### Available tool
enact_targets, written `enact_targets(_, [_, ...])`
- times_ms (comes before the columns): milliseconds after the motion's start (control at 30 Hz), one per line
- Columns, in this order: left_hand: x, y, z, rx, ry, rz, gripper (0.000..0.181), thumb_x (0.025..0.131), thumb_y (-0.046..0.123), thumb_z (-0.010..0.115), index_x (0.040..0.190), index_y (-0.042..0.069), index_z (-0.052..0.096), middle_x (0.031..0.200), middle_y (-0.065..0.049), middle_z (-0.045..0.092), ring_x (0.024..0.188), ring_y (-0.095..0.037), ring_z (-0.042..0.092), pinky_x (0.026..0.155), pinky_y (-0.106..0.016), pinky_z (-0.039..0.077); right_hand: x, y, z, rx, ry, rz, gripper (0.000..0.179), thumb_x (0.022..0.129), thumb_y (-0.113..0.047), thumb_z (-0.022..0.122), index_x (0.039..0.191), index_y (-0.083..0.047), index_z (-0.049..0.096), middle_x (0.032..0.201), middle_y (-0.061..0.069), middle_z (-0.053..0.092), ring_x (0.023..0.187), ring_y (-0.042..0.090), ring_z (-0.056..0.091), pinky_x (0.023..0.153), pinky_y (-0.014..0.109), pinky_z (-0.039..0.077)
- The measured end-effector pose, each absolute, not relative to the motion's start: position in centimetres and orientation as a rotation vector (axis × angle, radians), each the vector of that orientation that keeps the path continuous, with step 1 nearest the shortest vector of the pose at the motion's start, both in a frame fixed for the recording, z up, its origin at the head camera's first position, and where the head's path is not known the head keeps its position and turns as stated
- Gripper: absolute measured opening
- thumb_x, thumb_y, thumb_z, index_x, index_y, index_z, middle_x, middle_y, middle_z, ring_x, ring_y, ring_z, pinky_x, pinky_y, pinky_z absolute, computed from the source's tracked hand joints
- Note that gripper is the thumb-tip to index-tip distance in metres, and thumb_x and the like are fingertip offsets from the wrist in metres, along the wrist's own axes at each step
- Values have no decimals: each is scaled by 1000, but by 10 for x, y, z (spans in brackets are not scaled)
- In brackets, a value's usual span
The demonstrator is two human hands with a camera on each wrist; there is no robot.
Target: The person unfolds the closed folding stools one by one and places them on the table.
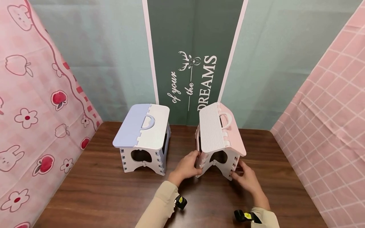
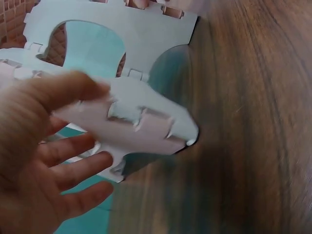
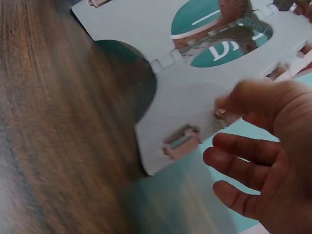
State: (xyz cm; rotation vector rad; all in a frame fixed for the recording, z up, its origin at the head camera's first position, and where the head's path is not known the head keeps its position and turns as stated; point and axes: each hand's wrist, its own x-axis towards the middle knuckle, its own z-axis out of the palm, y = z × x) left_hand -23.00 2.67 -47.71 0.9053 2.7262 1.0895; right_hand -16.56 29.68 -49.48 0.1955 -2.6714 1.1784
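A pink-and-white folding stool (image 1: 212,128) stands partly folded, its top peaked along the middle hinge beside a raised white handle. My left hand (image 1: 186,166) grips the near edge of its left leg. In the left wrist view, the thumb of that hand (image 2: 48,146) lies across the leg (image 2: 146,117), the other fingers spread behind it. My right hand (image 1: 247,177) is at the right leg. In the right wrist view, the thumb of my right hand (image 3: 263,146) meets the edge of the white leg panel (image 3: 190,97), with several fingers loosely bent beyond the edge.
Left of it, a lilac-and-white folding stool (image 1: 144,126) stands unfolded with a flat top. Both stools are on a brown wooden table (image 1: 108,193). A green printed cloth (image 1: 194,28) hangs behind; pink patterned cloths (image 1: 25,110) hang at the sides.
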Motion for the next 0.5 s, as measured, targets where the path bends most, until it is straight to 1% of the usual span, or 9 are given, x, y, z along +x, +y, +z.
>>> enact_targets(100, [-227, 20, -469, 937, 2690, 1042, 67, 68, 22, 75, 127, 6, 48, 118, -9, 53, 101, -17, 53, 86, -30, 44, -162, 298, -488, 242, -2682, 1077, 43, 75, -7, 74, 112, 1, 55, 94, 12, 64, 85, 32, 61, 70, 48, 50])
enact_targets(167, [-227, 15, -463, 957, 2684, 1013, 69, 70, 24, 75, 130, 6, 47, 123, -9, 51, 106, -18, 52, 89, -31, 43, -161, 301, -481, 273, -2679, 1016, 46, 74, -9, 75, 114, 0, 55, 97, 13, 63, 87, 34, 61, 71, 52, 49])
enact_targets(333, [-227, 8, -446, 979, 2765, 960, 65, 73, 30, 72, 131, 12, 49, 125, -5, 52, 109, -19, 53, 88, -34, 44, -160, 305, -464, 320, -2654, 860, 49, 72, -12, 75, 115, 3, 56, 103, 20, 61, 90, 38, 59, 72, 52, 48])
enact_targets(500, [-225, 3, -427, 979, 2819, 1005, 63, 75, 30, 70, 131, 10, 49, 127, -6, 51, 110, -22, 52, 87, -37, 45, -158, 304, -451, 345, -2603, 780, 54, 68, -13, 76, 116, 2, 55, 104, 22, 59, 89, 38, 57, 70, 53, 46])
